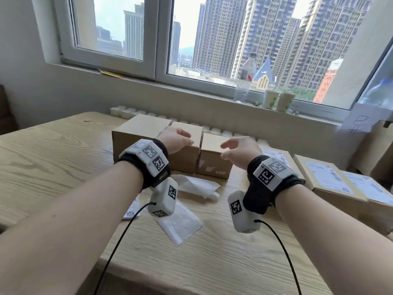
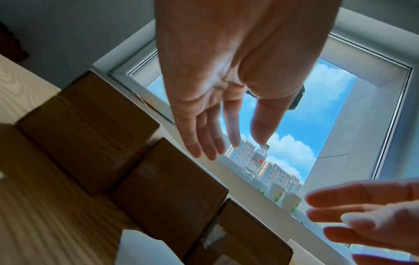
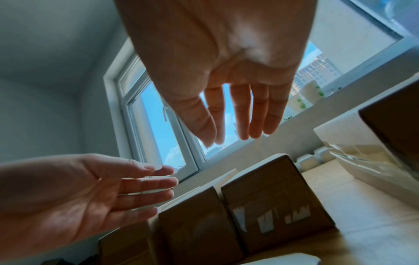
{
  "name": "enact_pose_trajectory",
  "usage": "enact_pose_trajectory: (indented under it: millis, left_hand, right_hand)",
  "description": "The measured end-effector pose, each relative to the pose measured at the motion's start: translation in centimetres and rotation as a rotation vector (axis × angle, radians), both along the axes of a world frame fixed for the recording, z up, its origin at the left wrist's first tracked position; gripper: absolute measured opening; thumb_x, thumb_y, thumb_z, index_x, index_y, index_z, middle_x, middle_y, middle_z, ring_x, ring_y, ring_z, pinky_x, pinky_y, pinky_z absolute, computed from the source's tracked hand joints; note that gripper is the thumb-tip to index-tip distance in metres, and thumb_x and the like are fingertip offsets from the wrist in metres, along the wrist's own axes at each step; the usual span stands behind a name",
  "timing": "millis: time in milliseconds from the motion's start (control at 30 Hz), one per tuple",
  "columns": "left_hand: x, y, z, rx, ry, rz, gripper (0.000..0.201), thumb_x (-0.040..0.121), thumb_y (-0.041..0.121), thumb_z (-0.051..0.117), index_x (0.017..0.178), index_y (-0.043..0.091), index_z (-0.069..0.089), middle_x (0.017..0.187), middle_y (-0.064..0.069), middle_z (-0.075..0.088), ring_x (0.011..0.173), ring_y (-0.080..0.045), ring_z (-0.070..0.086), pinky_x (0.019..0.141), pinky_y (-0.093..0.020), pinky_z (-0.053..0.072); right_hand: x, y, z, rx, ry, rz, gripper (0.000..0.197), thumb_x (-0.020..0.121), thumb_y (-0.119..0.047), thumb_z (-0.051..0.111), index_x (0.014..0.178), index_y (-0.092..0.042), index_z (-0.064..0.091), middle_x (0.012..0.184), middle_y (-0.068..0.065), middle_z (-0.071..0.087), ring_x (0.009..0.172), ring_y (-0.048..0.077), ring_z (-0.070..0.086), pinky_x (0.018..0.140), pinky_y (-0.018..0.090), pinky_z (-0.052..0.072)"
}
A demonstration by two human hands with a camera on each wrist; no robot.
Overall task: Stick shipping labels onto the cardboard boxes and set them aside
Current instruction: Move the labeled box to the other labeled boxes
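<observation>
Three plain cardboard boxes stand in a row at the back of the wooden table: a large left box [image 1: 136, 133], a middle box [image 1: 187, 156] and a small right box [image 1: 212, 167] with torn white label scraps on its front. My left hand [image 1: 188, 139] hovers over the middle box, fingers relaxed, holding nothing. My right hand [image 1: 225, 150] hovers over the small box, also empty. In the left wrist view the left hand [image 2: 231, 143] has straight fingers above the boxes [image 2: 170, 188]. The right wrist view shows the right hand [image 3: 231, 136] spread above the small box [image 3: 276, 206].
Flat boxes with white shipping labels [image 1: 325, 177] lie at the right of the table. Loose backing papers [image 1: 197, 186] and a printed sheet [image 1: 131, 209] lie in front of the row. A bottle [image 1: 244, 77] and paper cups [image 1: 278, 100] stand on the sill.
</observation>
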State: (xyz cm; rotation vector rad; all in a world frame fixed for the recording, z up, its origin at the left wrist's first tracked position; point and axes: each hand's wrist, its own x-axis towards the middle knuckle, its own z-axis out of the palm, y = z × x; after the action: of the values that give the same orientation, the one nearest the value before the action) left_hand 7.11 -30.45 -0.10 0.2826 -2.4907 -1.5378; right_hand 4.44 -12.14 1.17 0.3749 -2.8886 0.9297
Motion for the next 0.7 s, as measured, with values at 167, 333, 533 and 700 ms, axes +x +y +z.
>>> enact_pose_trajectory:
  millis: [167,333,533,700]
  left_hand:
    - [-3.1,1.8,-0.2,0.063,-0.004,-0.055,0.027,0.087,0.015,0.062,0.114,0.013,0.063,0.119,-0.010,0.063,0.109,-0.020,0.057,0.094,-0.032,0.048]
    - [-5.6,3.6,-0.1,0.041,-0.018,-0.051,0.040,0.088,0.018,0.062,0.127,0.009,0.056,0.125,-0.010,0.060,0.116,-0.021,0.053,0.087,-0.021,0.035]
    - [-7.7,4.6,-0.5,0.049,-0.063,-0.049,0.059,0.084,0.018,0.066,0.137,0.008,0.044,0.137,-0.010,0.050,0.124,-0.023,0.048,0.094,-0.025,0.035]
    - [-7.9,5.1,-0.3,0.077,-0.073,-0.108,0.066,0.084,0.015,0.064,0.142,0.007,0.036,0.145,-0.013,0.041,0.133,-0.025,0.038,0.108,-0.032,0.031]
  right_hand:
    - [-2.9,1.0,-0.8,-0.102,-0.145,-0.079,0.040,0.083,-0.016,0.064,0.123,-0.017,0.059,0.127,0.006,0.059,0.110,0.019,0.056,0.092,0.028,0.044]
    - [-4.9,1.1,-1.7,-0.153,-0.230,-0.113,0.056,0.089,-0.024,0.059,0.141,-0.015,0.039,0.139,0.008,0.047,0.124,0.023,0.048,0.103,0.039,0.043]
    - [-6.1,0.8,-2.3,-0.225,-0.361,-0.059,0.065,0.093,-0.036,0.053,0.148,-0.017,0.022,0.139,0.007,0.045,0.117,0.026,0.051,0.094,0.039,0.049]
    - [-7.0,0.7,-3.0,-0.193,-0.399,-0.087,0.051,0.095,-0.038,0.048,0.134,-0.006,0.044,0.132,0.011,0.052,0.107,0.028,0.055,0.095,0.041,0.049]
